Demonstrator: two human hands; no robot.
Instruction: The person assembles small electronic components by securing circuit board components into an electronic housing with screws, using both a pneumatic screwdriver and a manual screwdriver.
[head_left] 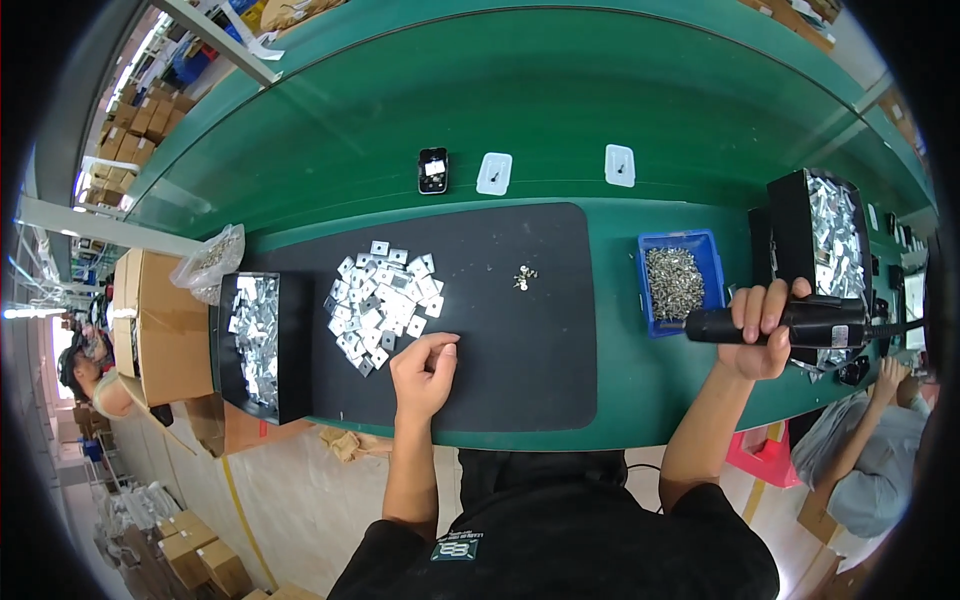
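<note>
My left hand (424, 366) rests on the black mat (520, 340) with its fingers curled, just right of a pile of small square metal plates (385, 303). Whether it pinches a plate I cannot tell. My right hand (762, 328) is raised off to the right and grips a black electric screwdriver (790, 324) held sideways, its tip pointing left over the edge of a blue bin of screws (677, 280). A few loose screws (524, 276) lie on the mat between the hands.
A black tray of metal parts (262, 343) stands left of the mat, another black tray (832, 240) at the right. A phone (433, 170) and two white lids (494, 173) lie on the green bench behind. A cardboard box (160, 325) sits at the left, and another person sits at lower right (868, 450).
</note>
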